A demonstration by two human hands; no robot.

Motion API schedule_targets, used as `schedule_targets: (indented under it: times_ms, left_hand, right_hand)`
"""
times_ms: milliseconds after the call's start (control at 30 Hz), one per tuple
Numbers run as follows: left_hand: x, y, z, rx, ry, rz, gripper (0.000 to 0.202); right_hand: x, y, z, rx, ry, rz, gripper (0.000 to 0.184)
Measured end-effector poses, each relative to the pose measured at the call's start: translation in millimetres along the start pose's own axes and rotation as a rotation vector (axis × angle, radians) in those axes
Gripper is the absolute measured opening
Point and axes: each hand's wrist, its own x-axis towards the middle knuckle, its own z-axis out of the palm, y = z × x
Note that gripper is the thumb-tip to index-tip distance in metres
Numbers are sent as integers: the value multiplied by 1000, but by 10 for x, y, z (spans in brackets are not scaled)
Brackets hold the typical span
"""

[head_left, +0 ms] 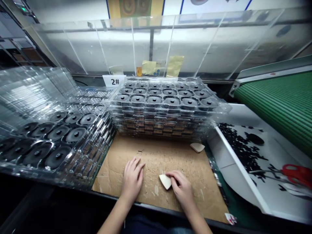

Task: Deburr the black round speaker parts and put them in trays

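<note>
My left hand [132,179] lies flat on the worn cardboard sheet [156,156], fingers stretched out and holding nothing. My right hand [182,187] rests on the same sheet with its fingers curled over a small pale wedge-shaped piece [165,180]. A second pale wedge [197,147] lies farther back on the cardboard. Behind the hands stands a stack of clear plastic trays [168,110] filled with round black parts. Another stack of trays with larger-looking black discs [52,139] sits at the left.
A white label reading 2# [114,81] stands behind the trays. At the right, a white tray [246,175] holds black scraps and red-handled scissors [296,173]. A green conveyor belt [280,100] runs at the far right. A clear acrylic screen [156,45] closes the back.
</note>
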Motion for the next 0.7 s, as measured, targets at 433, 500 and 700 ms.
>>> schedule_targets:
  times_ms: [433,500,700]
  left_hand:
    - [3,-21,7,-40,11,-6,28]
    - [3,-31,12,-58,15,-6,27]
    - [8,-49,18,-165,27,-29,27]
  right_hand:
    - [8,-36,-14,-32,-20,4,19]
    - [16,-43,-7,-43,-15,-3,19]
    - [45,-96,-17,-126,2,-56,19]
